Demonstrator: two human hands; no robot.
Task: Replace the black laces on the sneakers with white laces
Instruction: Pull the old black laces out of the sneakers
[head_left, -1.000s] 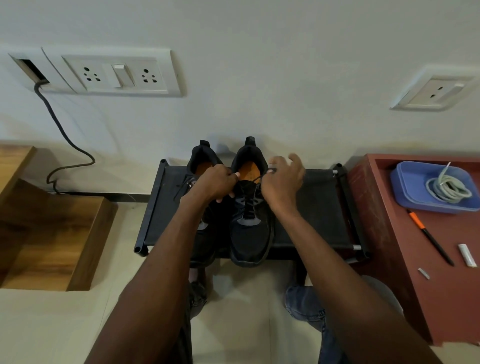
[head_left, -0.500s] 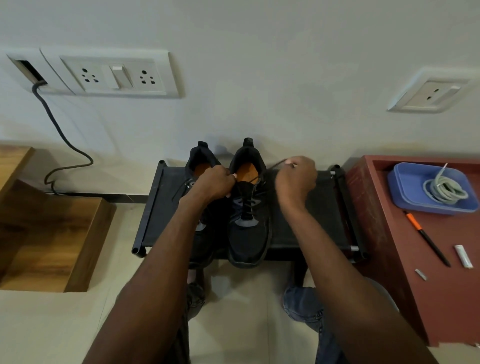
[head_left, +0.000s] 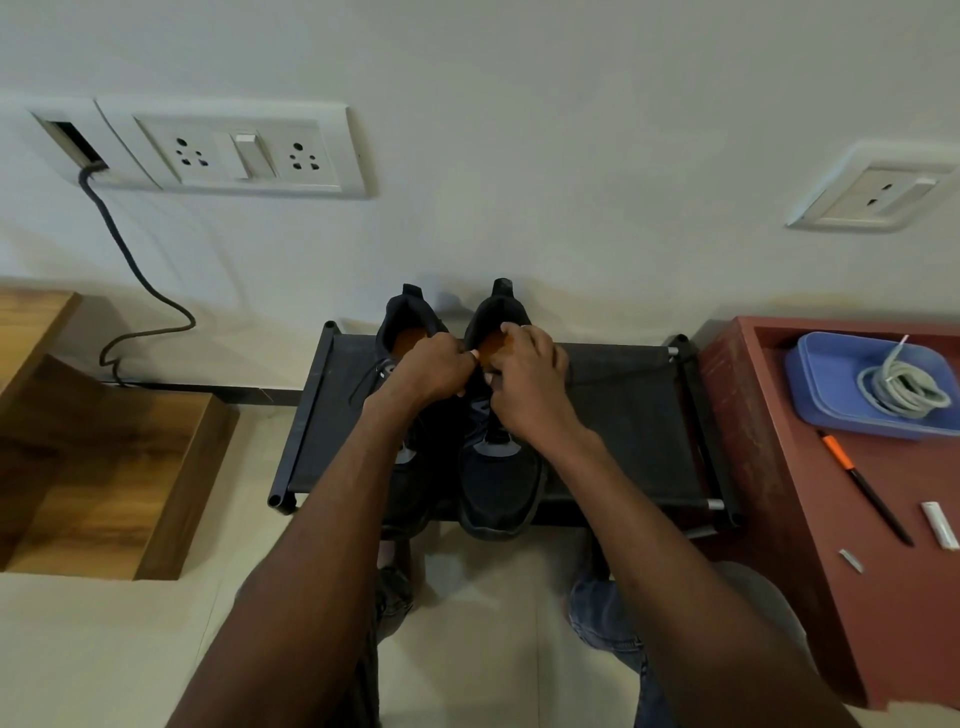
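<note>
We reach both bare forearms forward and inward, so our hands meet close together, knuckles up. Our left hand (head_left: 434, 369) has its fingers curled under in a pinch; our right hand (head_left: 527, 382) has its fingers bent down, fingertips hidden from us.

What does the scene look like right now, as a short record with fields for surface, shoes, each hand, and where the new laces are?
surface: black rack by the wall
shoes: two black sneakers side by side on the rack, heels toward the wall
left hand: curled at the right sneaker's collar
right hand: curled over its upper eyelets; what it pinches is hidden
white laces: coiled in the blue tray on the red table
</note>
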